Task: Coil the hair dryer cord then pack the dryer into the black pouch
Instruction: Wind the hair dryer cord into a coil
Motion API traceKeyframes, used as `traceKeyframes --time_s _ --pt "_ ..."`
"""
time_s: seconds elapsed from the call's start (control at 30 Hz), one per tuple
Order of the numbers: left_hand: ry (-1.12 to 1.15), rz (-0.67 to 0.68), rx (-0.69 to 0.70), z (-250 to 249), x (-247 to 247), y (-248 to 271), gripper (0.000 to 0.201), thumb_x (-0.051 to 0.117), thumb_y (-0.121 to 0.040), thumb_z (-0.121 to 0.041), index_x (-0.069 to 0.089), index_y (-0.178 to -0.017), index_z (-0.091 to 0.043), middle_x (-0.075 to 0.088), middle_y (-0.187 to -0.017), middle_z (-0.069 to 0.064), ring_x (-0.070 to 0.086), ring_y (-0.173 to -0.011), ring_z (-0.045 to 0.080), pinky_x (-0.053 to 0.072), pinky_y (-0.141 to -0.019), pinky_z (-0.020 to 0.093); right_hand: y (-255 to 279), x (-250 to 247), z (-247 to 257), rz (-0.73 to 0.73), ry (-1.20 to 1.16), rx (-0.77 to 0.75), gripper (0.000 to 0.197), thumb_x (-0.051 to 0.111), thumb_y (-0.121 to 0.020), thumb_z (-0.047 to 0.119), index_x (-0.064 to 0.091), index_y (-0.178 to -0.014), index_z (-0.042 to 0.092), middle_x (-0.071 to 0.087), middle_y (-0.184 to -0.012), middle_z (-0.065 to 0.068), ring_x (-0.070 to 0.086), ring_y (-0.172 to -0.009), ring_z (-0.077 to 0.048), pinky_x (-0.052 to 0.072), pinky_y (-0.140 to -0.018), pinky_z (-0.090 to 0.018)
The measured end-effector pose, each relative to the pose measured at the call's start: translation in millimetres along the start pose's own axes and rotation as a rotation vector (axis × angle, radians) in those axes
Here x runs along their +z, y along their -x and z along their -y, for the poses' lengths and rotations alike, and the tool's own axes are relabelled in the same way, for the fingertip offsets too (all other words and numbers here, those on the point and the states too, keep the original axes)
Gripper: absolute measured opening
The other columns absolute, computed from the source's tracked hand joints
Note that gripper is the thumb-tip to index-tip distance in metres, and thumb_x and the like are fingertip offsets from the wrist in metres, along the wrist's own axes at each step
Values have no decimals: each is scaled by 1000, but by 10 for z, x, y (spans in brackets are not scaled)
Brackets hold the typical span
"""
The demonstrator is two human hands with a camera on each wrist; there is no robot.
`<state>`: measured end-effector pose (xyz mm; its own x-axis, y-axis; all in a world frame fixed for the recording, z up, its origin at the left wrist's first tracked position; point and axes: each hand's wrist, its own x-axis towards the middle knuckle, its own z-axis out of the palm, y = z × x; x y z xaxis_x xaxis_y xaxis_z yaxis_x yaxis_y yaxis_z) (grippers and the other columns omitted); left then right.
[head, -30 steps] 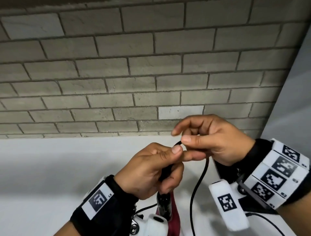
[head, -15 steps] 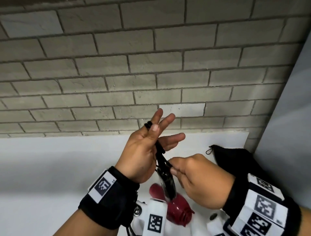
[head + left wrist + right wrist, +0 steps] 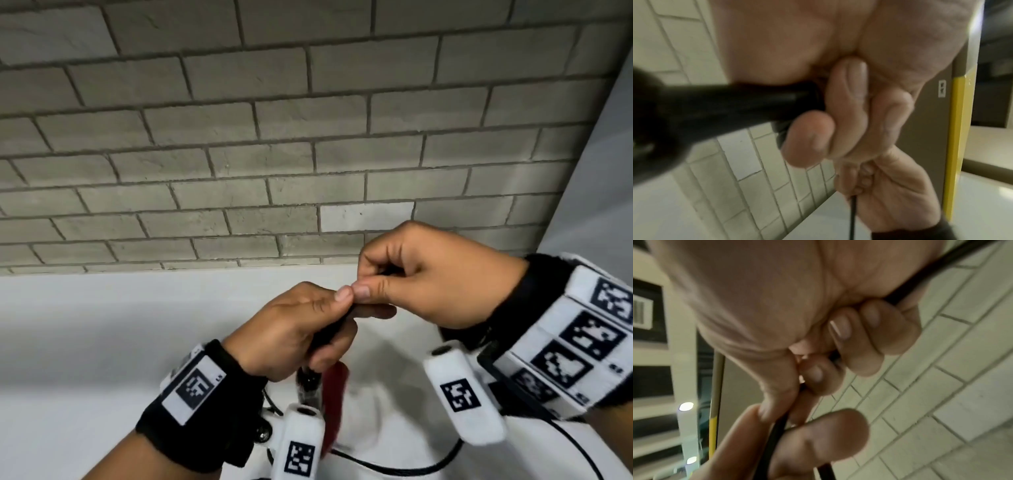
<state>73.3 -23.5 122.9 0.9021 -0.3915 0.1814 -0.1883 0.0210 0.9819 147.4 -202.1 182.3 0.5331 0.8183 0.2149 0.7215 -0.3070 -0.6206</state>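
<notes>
My left hand (image 3: 301,329) is curled round the black handle (image 3: 731,105) of the hair dryer, whose dark red body (image 3: 334,394) hangs blurred below it. My right hand (image 3: 424,277) is raised just right of it, thumb tips touching, and pinches the black cord (image 3: 920,277). A slack loop of cord (image 3: 394,467) lies on the white table (image 3: 85,325) below. In the right wrist view the cord also runs down between the fingers of both hands (image 3: 777,431). The black pouch is hidden behind my right wrist.
A grey brick wall (image 3: 274,137) rises right behind the table's far edge. A pale grey panel (image 3: 603,192) closes off the right side. White tagged camera blocks (image 3: 462,394) hang under both wrists.
My right hand rose from beside the dryer handle to the left thumb, drawing cord with it. The left fingers, spread half a second ago, have closed on the handle. The pouch went out of sight.
</notes>
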Motion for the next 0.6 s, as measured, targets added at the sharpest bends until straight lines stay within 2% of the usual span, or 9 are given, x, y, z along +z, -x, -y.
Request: traceKeyframes --time_s 0.07,0.1,0.17,0.23,0.3,0.33,0.43,0.5,0.6 --pt "107 86 -54 -27 -36 31 62 51 -95 -40 62 -103 20 42 -39 4 32 -37 14 29 -45 27 -32 29 -22 14 -174 -28 21 69 -79 32 66 -71 14 62 -59 4 53 -57 -11 45 -58 -29" --pt "148 124 -76 -28 -44 45 68 53 -93 -41 56 -106 26 42 -39 6 32 -37 14 29 -45 27 -44 50 -36 16 -237 -40 18 71 -78 30 66 -73 13 59 -59 0 50 -57 -13 43 -57 -29" --pt "211 186 -93 -31 -54 78 67 53 -94 -38 54 -108 27 44 -39 9 27 -36 15 29 -45 27 -54 89 -60 49 -349 -56 13 72 -78 26 66 -78 14 54 -58 -1 46 -55 -16 39 -57 -31" --pt "273 217 -120 -32 -64 94 68 51 -95 -32 45 -111 34 52 -42 -4 25 -35 16 30 -44 26 -56 148 -82 126 -433 -67 15 66 -84 22 69 -92 10 56 -55 1 49 -55 -10 41 -61 -29" --pt "325 236 -134 -11 -50 113 65 52 -96 -29 44 -117 32 51 -43 -7 26 -35 15 31 -44 26 -38 208 -113 175 -472 -60 26 58 -88 21 69 -98 -1 63 -58 -7 56 -60 -1 46 -69 -21" --pt "337 252 -140 2 -39 117 62 53 -96 -28 46 -119 29 50 -43 -7 25 -35 16 30 -44 27 -26 220 -123 175 -464 -55 28 57 -89 22 70 -95 -2 63 -60 -4 58 -63 1 46 -71 -20" --pt "355 307 -141 -6 -6 112 55 50 -96 -29 54 -120 20 38 -39 -2 24 -37 18 30 -46 30 -7 219 -83 211 -399 -62 25 55 -90 28 68 -77 12 61 -66 12 56 -67 1 43 -72 -18" --pt "378 354 -137 -31 19 82 52 46 -97 -30 58 -113 18 27 -40 2 21 -35 16 32 -48 30 -20 206 -27 214 -406 -77 26 52 -92 28 60 -68 23 57 -63 13 51 -65 1 40 -71 -14" --pt "396 331 -140 -26 54 51 47 47 -96 -36 65 -91 7 21 -41 1 17 -33 12 30 -46 29 -35 175 -4 110 -400 -108 28 55 -91 24 56 -63 19 48 -61 10 43 -58 -1 37 -63 -15"
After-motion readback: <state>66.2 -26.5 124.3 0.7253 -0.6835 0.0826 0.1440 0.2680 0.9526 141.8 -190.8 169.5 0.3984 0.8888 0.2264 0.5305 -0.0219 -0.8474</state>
